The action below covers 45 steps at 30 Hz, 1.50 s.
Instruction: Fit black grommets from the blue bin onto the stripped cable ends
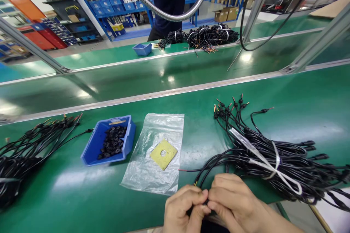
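Note:
My left hand (182, 205) and my right hand (232, 198) meet at the table's front edge, fingertips pinched together. Between them shows a small black part (205, 202), mostly covered by the fingers; whether a cable runs through it I cannot tell. Just beyond the hands, thin black cables (209, 165) with bare coloured wire ends curve out from a large bundle of black cables (262, 149). A white tie (276, 158) wraps this bundle, and many of its cable ends carry small black fittings (228, 111).
A blue bin (130, 142) holds small black fittings (113, 140). Beside it, a clear plastic bag (164, 123) lies under a yellow square pad (164, 154) with a hole. Another cable bundle (19, 160) lies left. Across the bench stands a person (168, 7) behind more cables (210, 38).

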Motion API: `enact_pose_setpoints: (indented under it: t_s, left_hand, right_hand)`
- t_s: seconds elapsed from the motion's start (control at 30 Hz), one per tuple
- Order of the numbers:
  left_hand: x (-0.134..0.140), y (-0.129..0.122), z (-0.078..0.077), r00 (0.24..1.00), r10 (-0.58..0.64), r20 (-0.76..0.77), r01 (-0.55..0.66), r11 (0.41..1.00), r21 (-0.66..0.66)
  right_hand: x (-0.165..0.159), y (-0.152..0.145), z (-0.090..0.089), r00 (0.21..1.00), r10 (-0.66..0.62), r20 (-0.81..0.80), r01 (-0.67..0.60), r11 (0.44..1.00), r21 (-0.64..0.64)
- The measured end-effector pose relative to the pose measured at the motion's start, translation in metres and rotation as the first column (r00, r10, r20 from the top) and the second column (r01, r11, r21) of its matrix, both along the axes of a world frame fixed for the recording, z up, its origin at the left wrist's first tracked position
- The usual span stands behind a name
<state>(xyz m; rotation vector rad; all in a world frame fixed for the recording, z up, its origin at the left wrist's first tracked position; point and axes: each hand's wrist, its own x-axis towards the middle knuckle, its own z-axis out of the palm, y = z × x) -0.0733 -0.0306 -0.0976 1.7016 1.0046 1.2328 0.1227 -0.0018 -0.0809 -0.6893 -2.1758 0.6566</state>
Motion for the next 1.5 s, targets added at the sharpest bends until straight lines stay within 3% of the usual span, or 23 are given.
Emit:
enact_pose_setpoints:
  t_s: [0.13, 0.27, 0.33, 0.53, 0.7, 0.9, 1.07, 1.3, 1.5]
  left_hand:
    - [0.003, -0.003, -0.001, 0.999, -0.003, 0.049, 0.007, 0.997, -0.072]
    - [0.013, -0.013, -0.005, 0.931, 0.212, 0.296, -0.098, 0.929, -0.357]
    - [0.017, -0.017, -0.006, 0.899, 0.271, 0.345, -0.11, 0.9, -0.421]
    - [0.016, -0.014, -0.002, 0.926, 0.218, 0.309, -0.111, 0.938, -0.329]
    - [0.004, -0.007, 0.001, 0.987, 0.038, 0.157, -0.006, 0.98, -0.197]
    - [0.001, -0.003, 0.005, 0.999, 0.029, 0.02, -0.028, 0.998, -0.063]
    - [0.003, -0.002, 0.005, 1.0, 0.003, -0.007, -0.003, 0.999, -0.046]
    - [0.007, -0.005, 0.004, 0.998, 0.064, 0.014, -0.062, 0.995, -0.077]
    - [0.007, -0.005, 0.006, 0.999, 0.034, 0.021, -0.03, 0.986, -0.162]
  right_hand:
    - [-0.001, -0.001, 0.001, 0.999, -0.027, -0.044, 0.027, 1.0, 0.011]
    - [-0.001, 0.001, 0.003, 0.992, -0.092, -0.085, 0.091, 0.996, -0.022]
    - [0.0, 0.002, 0.004, 0.991, -0.096, -0.093, 0.091, 0.994, -0.053]
    - [-0.002, 0.0, 0.004, 0.995, -0.039, -0.091, 0.032, 0.997, -0.071]
    - [-0.002, -0.002, 0.003, 0.996, -0.017, -0.084, 0.011, 0.998, -0.067]
    - [0.001, -0.002, 0.004, 0.997, -0.046, -0.061, 0.041, 0.997, -0.07]
    - [0.001, -0.001, 0.004, 0.999, -0.029, -0.024, 0.028, 0.998, -0.06]
    - [-0.001, 0.0, -0.002, 1.0, 0.004, -0.009, -0.005, 0.999, -0.033]
    - [-0.001, -0.003, -0.004, 0.999, -0.012, -0.034, 0.011, 1.0, -0.016]
